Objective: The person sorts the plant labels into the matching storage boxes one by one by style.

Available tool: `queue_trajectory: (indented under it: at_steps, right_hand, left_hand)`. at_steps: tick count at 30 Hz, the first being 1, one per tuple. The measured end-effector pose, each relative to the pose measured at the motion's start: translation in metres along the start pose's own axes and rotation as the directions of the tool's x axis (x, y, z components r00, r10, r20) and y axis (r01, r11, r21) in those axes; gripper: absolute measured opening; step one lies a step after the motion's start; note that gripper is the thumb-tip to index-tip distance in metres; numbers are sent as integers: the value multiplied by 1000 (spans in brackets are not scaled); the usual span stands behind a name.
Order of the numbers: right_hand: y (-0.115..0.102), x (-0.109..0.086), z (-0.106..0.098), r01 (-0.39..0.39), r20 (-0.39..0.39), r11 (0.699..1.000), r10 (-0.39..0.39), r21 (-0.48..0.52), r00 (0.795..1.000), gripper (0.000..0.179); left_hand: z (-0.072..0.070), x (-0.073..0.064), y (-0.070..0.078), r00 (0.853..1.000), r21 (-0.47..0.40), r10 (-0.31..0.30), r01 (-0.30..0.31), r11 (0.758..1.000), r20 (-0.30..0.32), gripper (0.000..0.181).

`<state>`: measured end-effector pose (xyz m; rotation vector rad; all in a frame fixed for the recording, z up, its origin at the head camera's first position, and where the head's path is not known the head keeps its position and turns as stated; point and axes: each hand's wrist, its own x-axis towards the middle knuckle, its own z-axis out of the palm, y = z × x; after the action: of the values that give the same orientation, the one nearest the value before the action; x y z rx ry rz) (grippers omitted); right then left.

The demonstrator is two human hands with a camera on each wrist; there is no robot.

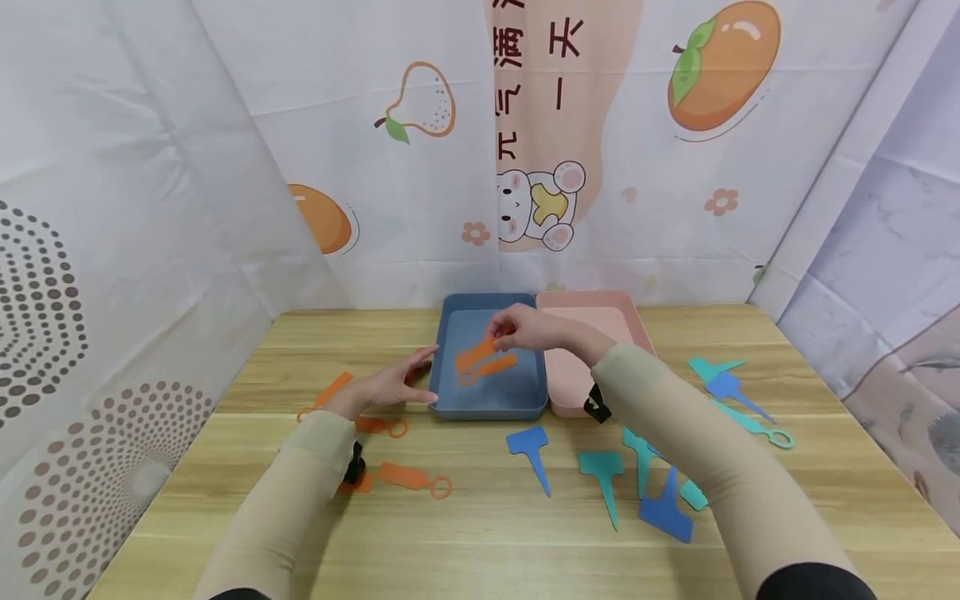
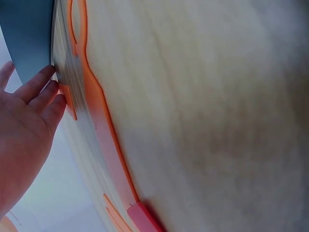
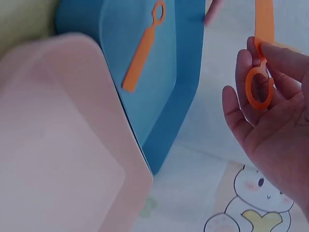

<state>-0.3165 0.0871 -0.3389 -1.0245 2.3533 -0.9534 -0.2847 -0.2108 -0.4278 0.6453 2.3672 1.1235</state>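
My right hand point(image 1: 522, 327) pinches an orange plant tag point(image 3: 264, 24) near its ring end, above the blue tray point(image 1: 491, 403). Another orange plant tag point(image 3: 140, 60), also ring-ended, lies on the tray floor. At the tray's left side is my left hand point(image 1: 390, 384), its fingers spread and its fingertips at the wall. In the left wrist view, the fingers point(image 2: 36, 86) look straight and hold nothing. More orange plant tags point(image 1: 405, 476) lie on the table around the left forearm, which partly hides some of them.
A pink tray point(image 1: 564, 385) stands against the blue tray's right side. Blue T-shaped plant labels point(image 1: 528, 442) and teal ones point(image 1: 602, 465) lie at the front right, some hidden under the right forearm. A printed cloth point(image 1: 420, 192) hangs behind the wooden table point(image 1: 480, 542).
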Motion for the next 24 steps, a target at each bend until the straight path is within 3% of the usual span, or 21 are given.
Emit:
queue_trajectory:
  at_steps: [9,16,24]
  right_hand:
    - [5,19,-21,-76,-55,997,75,-14,996,9]
    - [9,30,-23,-122,-66,991,118,-59,991,8]
    - [28,41,-9,-59,-63,998,59,-1,996,2]
  left_hand:
    - [1,1,0,1000,1,2,-2,1000,-5,94]
    - [1,0,2,1000,2,-2,2,1000,-6,94]
    - [1,-2,2,1000,-23,28,-28,999,-1,93]
